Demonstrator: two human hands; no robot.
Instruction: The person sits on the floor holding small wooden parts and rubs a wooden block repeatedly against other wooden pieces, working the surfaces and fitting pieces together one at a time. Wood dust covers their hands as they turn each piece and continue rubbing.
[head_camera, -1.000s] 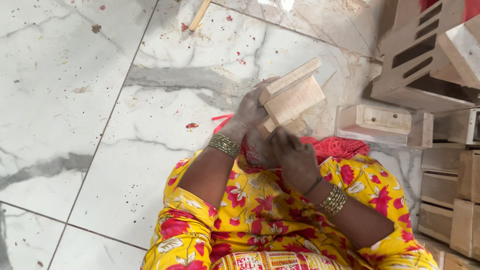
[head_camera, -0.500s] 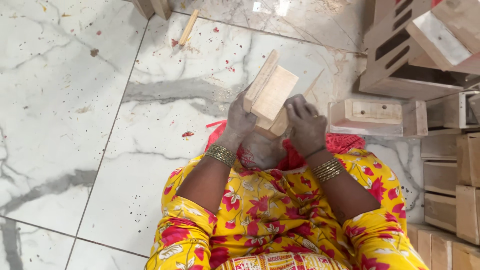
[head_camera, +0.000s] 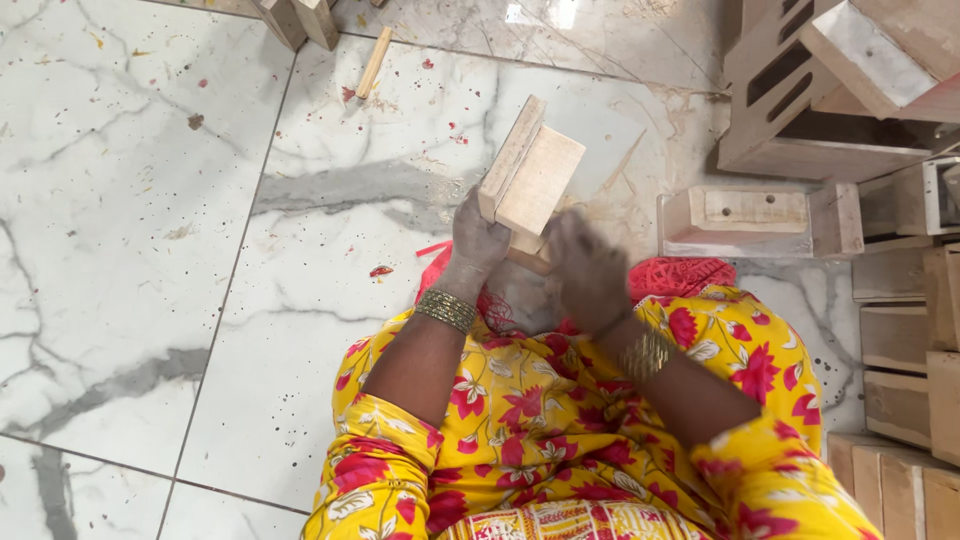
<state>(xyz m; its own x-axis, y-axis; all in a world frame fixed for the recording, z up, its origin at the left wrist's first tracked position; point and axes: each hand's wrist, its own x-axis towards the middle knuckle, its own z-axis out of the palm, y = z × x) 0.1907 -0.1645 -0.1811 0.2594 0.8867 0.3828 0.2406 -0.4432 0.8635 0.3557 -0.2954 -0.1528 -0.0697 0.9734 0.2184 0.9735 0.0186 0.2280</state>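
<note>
Wood: a pale wooden block assembly (head_camera: 530, 180) — a flat rectangular board with a thinner slat fixed along its left side — is held up above the marble floor (head_camera: 140, 250), just in front of the person's lap.
Long axis: it runs from the hands at its lower end up and away toward the far edge of the floor, tilted slightly right; the broad face looks up at the camera.
Left hand (head_camera: 478, 240): fingers curled and pressed together around the lower left corner of the assembly, gripping it; a band of bangles sits at the wrist.
Right hand (head_camera: 588, 272): blurred — it lies just right of the lower end of the wood, touching or nearly so; whether its fingers clamp anything I cannot tell.
Change: half a second ago the right hand sat higher, beside the board's right side; now it is lower and nearer the lap, while the assembly stands a little more upright, with the left grip unchanged.
Clothing: yellow fabric with red flowers (head_camera: 560, 430) covers the lap and sleeves; a red cloth (head_camera: 680, 275) shows beyond the knees.
Around: a small open wooden tray (head_camera: 760, 220) lies on the floor just right of the hands; larger slotted wooden boxes (head_camera: 820, 100) crowd the far right corner, and stacked wooden pieces (head_camera: 900, 340) line the right edge.
Far edge: a thin wooden stick (head_camera: 374, 62) and red flecks lie on the floor.
</note>
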